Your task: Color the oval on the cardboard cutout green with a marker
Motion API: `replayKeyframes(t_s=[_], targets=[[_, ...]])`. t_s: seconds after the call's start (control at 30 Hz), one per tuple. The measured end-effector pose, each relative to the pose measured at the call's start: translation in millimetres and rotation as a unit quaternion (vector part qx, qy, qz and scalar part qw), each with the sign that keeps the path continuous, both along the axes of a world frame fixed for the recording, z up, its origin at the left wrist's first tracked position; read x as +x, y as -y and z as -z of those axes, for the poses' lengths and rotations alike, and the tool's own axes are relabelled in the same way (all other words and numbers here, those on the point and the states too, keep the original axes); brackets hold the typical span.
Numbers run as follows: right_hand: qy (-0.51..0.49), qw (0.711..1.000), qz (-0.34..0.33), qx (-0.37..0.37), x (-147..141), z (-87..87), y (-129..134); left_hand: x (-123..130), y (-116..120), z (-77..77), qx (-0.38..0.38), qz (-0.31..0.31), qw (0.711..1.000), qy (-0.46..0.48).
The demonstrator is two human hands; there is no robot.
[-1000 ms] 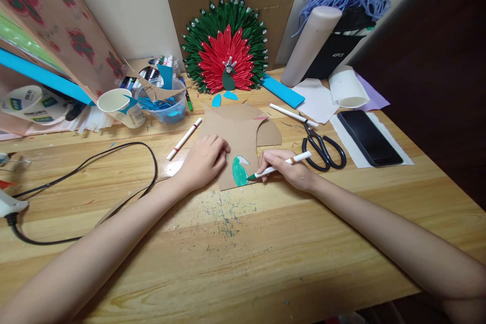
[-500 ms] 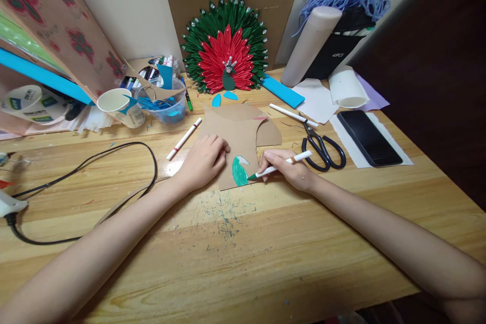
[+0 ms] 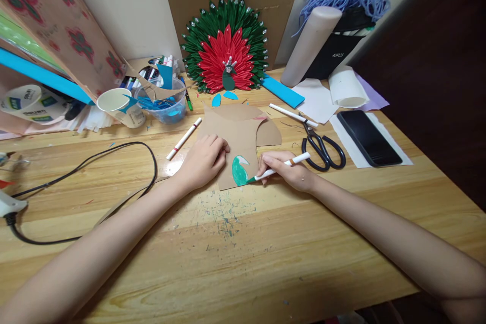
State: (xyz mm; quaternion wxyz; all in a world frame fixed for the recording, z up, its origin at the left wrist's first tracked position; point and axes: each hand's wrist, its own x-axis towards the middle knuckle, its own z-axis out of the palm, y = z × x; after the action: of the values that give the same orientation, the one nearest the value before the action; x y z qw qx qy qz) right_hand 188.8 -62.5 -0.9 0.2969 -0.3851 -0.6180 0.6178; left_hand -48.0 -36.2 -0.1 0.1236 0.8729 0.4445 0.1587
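My right hand (image 3: 283, 168) grips a white marker (image 3: 283, 167) with a brown band, its green tip touching the lower right edge of a painted shape. That green shape (image 3: 239, 171), curved like a bird's head and neck with a small white patch near the top, lies on a piece of brown cardboard (image 3: 237, 134). Loosely curled, my left hand (image 3: 205, 161) rests on the cardboard's left side; no object shows in its fingers. Just beyond my right hand lie black-handled scissors (image 3: 322, 149). A capped white marker (image 3: 184, 138) lies beyond my left hand.
At the back stands a green and red paper peacock (image 3: 228, 50). A paper cup (image 3: 121, 106) and a plastic tub (image 3: 163, 106) of blue scraps are at left, near a black cable (image 3: 148, 147). A phone (image 3: 369, 137) lies at right. Green specks dot the table (image 3: 228, 268).
The right hand and marker have shifted very slightly, with the tip still at the green shape's lower right edge. My left hand stays put.
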Motion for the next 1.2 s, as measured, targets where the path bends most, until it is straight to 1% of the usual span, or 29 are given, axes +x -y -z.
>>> replayKeyframes(t_s=[0.1, 0.27, 0.4, 0.57, 0.7, 0.83, 1.0, 1.13, 1.2], targets=[[-0.011, 0.999, 0.033, -0.003, -2.0, -3.8, 0.3, 0.1, -0.1, 0.2, 0.002, 0.001, 1.0, 0.001], [-0.003, 1.0, 0.025, -0.01, -3.8, -6.6, 0.7, -0.1, -0.3, 0.9, 0.007, 0.002, 1.0, 0.005], [-0.013, 0.999, 0.05, 0.001, -3.2, -4.3, 0.7, 0.0, 0.1, 0.6, 0.003, 0.001, 1.0, 0.001], [-0.014, 0.999, 0.035, -0.007, -2.4, -3.6, 0.3, 0.1, 0.0, 0.2, 0.001, 0.001, 1.0, 0.002], [-0.018, 0.998, 0.052, 0.002, -2.4, -3.8, 0.0, -0.2, 0.2, 0.2, 0.004, 0.002, 1.0, 0.0], [-0.01, 0.999, 0.032, -0.004, -1.2, -2.4, -0.3, -0.2, 0.0, 0.1, 0.003, 0.003, 1.0, 0.002], [-0.023, 0.998, 0.057, -0.003, -1.6, -2.7, -0.3, -0.1, -0.5, -0.2, 0.002, 0.001, 1.0, 0.0], [-0.013, 0.999, 0.044, -0.004, -3.1, -4.4, 0.1, -0.3, -0.4, 0.3, 0.002, 0.001, 1.0, 0.001], [-0.017, 0.999, 0.051, -0.005, -3.4, -4.8, 0.3, -0.4, -0.4, 0.5, 0.003, 0.001, 1.0, 0.001]])
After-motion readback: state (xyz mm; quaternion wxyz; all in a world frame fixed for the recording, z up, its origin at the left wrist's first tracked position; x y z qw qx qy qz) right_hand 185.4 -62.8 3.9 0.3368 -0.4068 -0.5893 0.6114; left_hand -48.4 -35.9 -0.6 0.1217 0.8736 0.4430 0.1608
